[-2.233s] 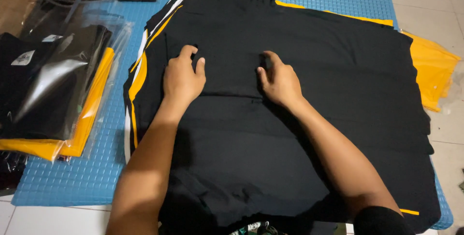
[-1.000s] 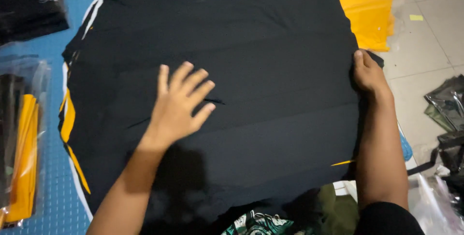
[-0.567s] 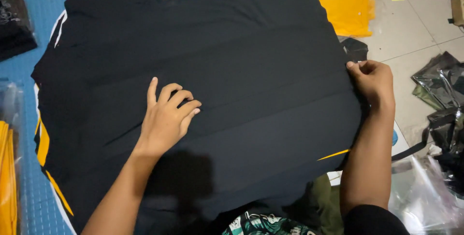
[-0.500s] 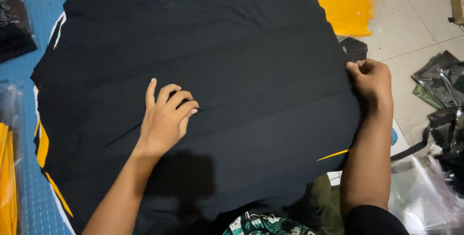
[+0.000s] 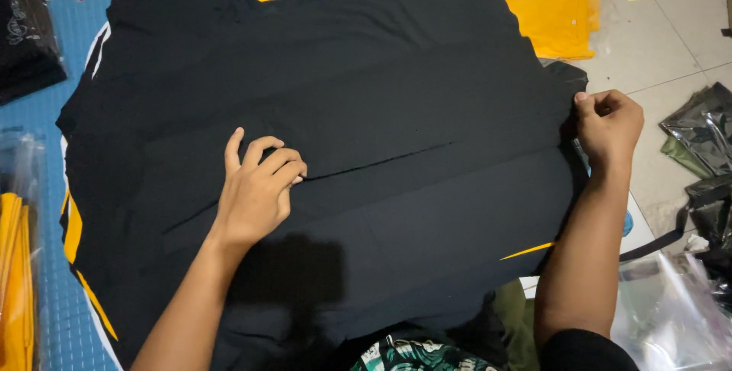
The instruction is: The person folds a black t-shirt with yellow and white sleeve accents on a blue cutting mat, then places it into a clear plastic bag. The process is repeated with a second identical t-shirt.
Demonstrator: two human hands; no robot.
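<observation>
Black cloth fills most of the view: a black garment (image 5: pixel 396 96) lies spread flat over a blue mat (image 5: pixel 53 58), with yellow trim showing along its edges. Nearest the camera, at the bottom edge, a patch of green patterned fabric (image 5: pixel 404 356) shows between the person's two forearms.

The left hand (image 5: pixel 255 192) rests on the garment left of its middle, knuckles bent and fingertips curled down into the cloth at the end of a long crease; it presses rather than holds. The right hand (image 5: pixel 610 123) sits at the garment's right edge, fingers closed with the black hem pinched between thumb and fingers.

To the far left, a stack of yellow garments in a clear bag (image 5: pixel 15 279) lies on the mat. To the right, on the pale tiled floor (image 5: pixel 671 28), lie crumpled clear and dark plastic bags (image 5: pixel 705 142).

Farther off, a yellow garment (image 5: pixel 549 1) sticks out from under the black one at the upper right, and a folded dark garment (image 5: pixel 27 35) sits at the upper left corner.
</observation>
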